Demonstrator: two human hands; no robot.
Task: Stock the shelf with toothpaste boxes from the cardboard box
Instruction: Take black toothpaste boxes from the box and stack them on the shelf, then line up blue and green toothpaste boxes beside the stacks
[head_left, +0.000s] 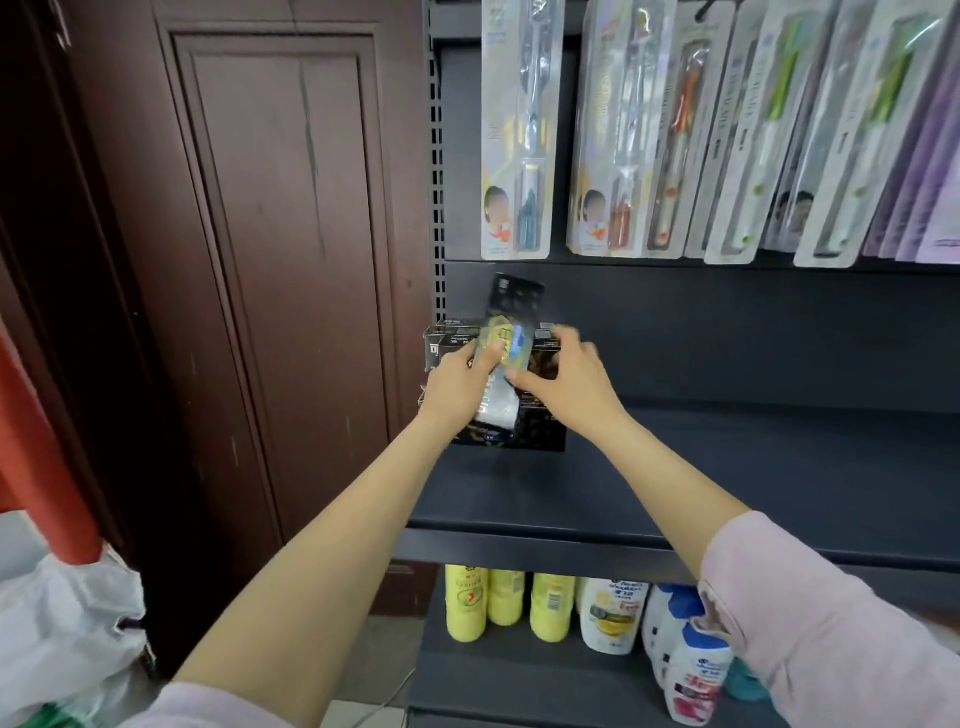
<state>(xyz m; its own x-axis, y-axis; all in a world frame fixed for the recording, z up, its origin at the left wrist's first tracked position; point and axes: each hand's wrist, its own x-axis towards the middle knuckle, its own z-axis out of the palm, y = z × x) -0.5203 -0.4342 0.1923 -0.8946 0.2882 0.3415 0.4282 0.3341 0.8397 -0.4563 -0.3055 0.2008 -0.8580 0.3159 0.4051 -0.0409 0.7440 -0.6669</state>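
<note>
At shelf's left end, toothpaste box (506, 358) held tilted, near upright, over stacked black boxes (540, 431) on dark shelf (727, 467). Left hand (457, 384) gripping its lower half; right hand (566, 374) pinching its right edge. Toothbrush packs (675, 130) hanging above, bottles (550, 608) below.

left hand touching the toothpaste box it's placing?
Touching. Head view: the left hand has its fingers curled around the tilted toothpaste box, no gap visible, above the stacked black boxes.

We see the toothpaste boxes (540, 421) stacked at the shelf's (727, 467) left end, toothbrush packs (649, 130) above, bottles (545, 608) below.
</note>
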